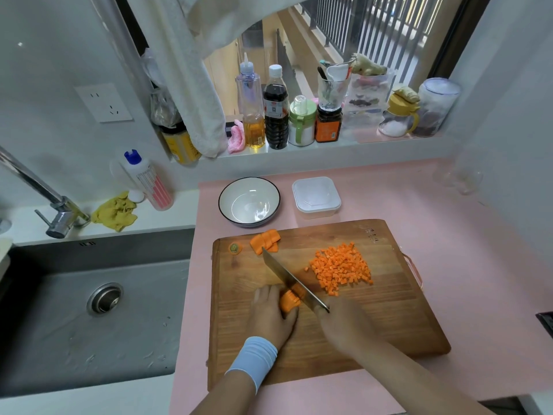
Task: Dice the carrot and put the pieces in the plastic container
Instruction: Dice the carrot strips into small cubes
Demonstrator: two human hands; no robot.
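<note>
Nearest, the left hand [270,316] comes up from the bottom with a pale blue band on the wrist. Its fingers bend over the carrot piece [289,300] and press it down on the cutting board [374,330]. The right hand [344,323] is beside it, closed round the handle of the knife [287,277], and the hand hides the handle. The blade slants across the carrot piece, with its tip pointing away and to the left. A carrot is hard and stiff, and I think a short bit like this can slip or roll, so it is best held from the top with the fingertips tucked back from the blade. Further on lies the pile of diced carrot [341,268]. The bits look light and would scoop up easily. At the far left edge of the board wait more uncut carrot chunks [266,239]. Past the board sit a bowl [227,190] and the plastic container [316,202], with no carrot in it yet.
</note>
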